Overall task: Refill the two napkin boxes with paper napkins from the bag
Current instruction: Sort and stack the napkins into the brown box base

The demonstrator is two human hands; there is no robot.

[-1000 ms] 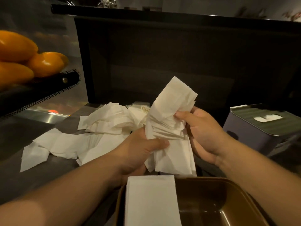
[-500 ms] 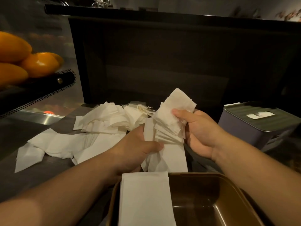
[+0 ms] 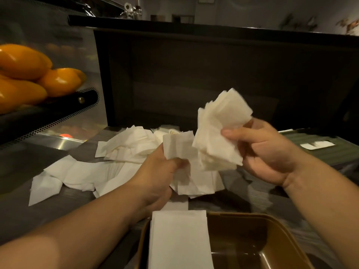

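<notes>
**Two handfuls of napkins, one box half filled**

The dark bench runs across the view, with a tall dark panel behind it. At the near edge sits the open brown napkin box; a neat white stack fills its left side and the right side is bare. A second, lidded box stands at the far right, with a napkin showing at its top slot. Orange fruit is piled on a shelf at the left.

Loose napkins lie scattered over the bench behind the hands, overlapping and askew; I cannot make out the bag among them.

The right hand holds a fanned wad up in the air, thumb and fingers clamped on its lower edge. The left hand is lower, fingers closed around a smaller crumpled bunch just beside the wad.

The risk, as I judge it, lies in the wad: its sheets are splayed with corners out of line, so a loosened pinch could shed some onto the bench. Pressed into the box unsquared, they would likely crumple, ride over the tidy stack or jam later at the slot. The soft paper could also tear if the two hands pull against each other.
</notes>
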